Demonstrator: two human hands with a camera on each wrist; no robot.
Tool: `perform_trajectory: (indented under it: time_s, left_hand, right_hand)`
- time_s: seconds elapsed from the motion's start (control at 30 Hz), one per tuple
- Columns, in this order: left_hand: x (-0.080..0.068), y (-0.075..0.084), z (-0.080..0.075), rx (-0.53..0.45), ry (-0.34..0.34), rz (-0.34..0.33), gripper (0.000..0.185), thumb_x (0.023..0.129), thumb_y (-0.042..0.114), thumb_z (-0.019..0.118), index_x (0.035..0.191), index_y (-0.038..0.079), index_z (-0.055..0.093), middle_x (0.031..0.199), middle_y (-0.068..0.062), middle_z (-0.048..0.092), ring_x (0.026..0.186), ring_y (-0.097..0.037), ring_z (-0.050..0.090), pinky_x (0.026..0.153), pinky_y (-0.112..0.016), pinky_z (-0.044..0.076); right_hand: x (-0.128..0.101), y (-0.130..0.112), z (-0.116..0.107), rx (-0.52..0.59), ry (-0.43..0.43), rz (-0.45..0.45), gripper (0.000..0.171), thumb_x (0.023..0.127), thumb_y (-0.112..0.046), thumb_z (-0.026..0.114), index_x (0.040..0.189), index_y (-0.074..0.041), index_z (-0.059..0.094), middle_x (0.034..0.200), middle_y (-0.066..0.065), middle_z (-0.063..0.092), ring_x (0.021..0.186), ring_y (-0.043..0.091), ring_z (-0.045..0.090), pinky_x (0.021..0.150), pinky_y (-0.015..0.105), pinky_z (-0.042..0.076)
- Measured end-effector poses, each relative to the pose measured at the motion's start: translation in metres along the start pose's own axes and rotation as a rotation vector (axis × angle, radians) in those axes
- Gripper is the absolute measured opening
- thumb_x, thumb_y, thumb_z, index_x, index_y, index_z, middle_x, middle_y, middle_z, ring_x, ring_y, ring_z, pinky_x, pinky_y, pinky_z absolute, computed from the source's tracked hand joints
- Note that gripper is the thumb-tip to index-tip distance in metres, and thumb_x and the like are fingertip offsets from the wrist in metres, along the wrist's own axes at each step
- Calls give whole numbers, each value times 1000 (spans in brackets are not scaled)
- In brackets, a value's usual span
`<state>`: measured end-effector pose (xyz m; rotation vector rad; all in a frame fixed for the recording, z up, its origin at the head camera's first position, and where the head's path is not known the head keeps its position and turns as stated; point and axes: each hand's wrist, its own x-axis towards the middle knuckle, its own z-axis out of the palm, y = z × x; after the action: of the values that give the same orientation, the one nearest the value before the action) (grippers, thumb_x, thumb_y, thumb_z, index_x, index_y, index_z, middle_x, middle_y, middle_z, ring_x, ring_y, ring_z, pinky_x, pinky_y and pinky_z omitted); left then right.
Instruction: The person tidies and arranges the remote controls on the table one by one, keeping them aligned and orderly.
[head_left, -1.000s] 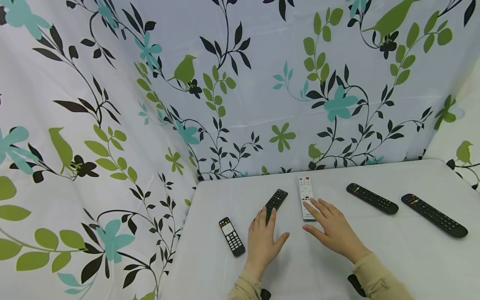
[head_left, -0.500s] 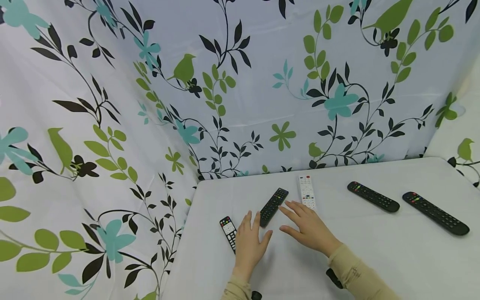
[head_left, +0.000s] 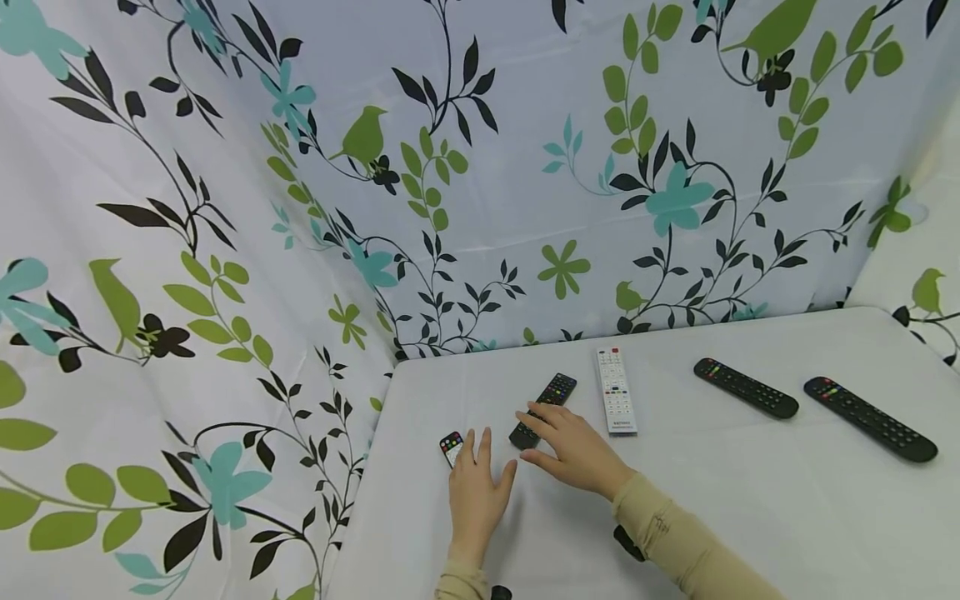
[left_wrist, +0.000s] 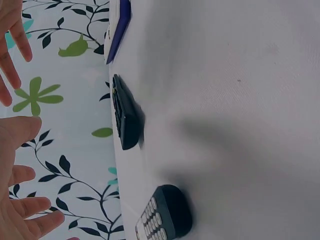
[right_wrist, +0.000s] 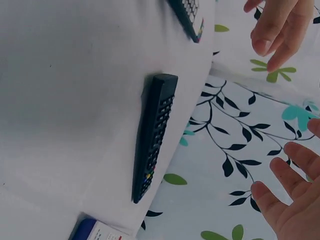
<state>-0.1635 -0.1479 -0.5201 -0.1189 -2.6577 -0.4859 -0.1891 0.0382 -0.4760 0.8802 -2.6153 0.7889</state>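
Five remotes lie on a white table (head_left: 750, 508). My left hand (head_left: 476, 490) is flat with straight fingers, its fingertips over the lower part of a short black remote (head_left: 451, 442) near the table's left edge. My right hand (head_left: 576, 452) is spread, fingers reaching the near end of a longer black remote (head_left: 546, 398). The wrist views show the fingers of the left hand (left_wrist: 22, 212) and of the right hand (right_wrist: 292, 197) straight and holding nothing, with the longer remote (right_wrist: 152, 135) and the short remote (left_wrist: 162, 215) on the cloth. Whether either hand touches a remote is unclear.
A white remote (head_left: 617, 390) lies just right of my right hand. Two long black remotes (head_left: 746, 387) (head_left: 870, 407) lie further right. A floral curtain (head_left: 480, 183) closes off the back and left of the table.
Both hands slid left across the table. The right hand left the white remote and came to the longer black one; the left hand went from that one to the short remote.
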Motion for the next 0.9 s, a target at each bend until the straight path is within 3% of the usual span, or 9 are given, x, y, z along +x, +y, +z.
perform_trajectory:
  time_s: [0.2,0.37,0.6,0.9]
  left_hand:
    - [-2,-12,1,-12,67,-1,59,81,35,69,128,4,54,135,-28,44,112,-45,54,77,-55,50]
    - [-4,-23,0,-36,98,-43,53,79,31,71,122,2,58,137,-30,40,110,-46,54,73,-56,50]
    - [-5,-38,0,-51,82,-140,52,80,28,70,123,1,58,136,-31,40,109,-47,54,72,-57,49]
    - [-11,-44,8,-65,43,-203,57,82,27,68,129,-1,51,132,-34,41,107,-47,55,70,-54,51]
  right_hand:
    - [7,-3,15,-4,-32,-28,55,90,-42,55,138,-17,46,144,13,43,127,33,48,96,51,44]
    - [15,-6,25,-12,-53,-36,54,90,-39,57,138,-16,45,147,17,38,127,33,48,97,48,45]
    - [35,-19,36,14,-125,-47,53,92,-36,56,139,-14,44,145,17,39,125,35,49,98,46,45]
    - [45,-24,63,7,-229,11,51,92,-32,55,138,-15,44,140,12,47,126,29,48,101,43,43]
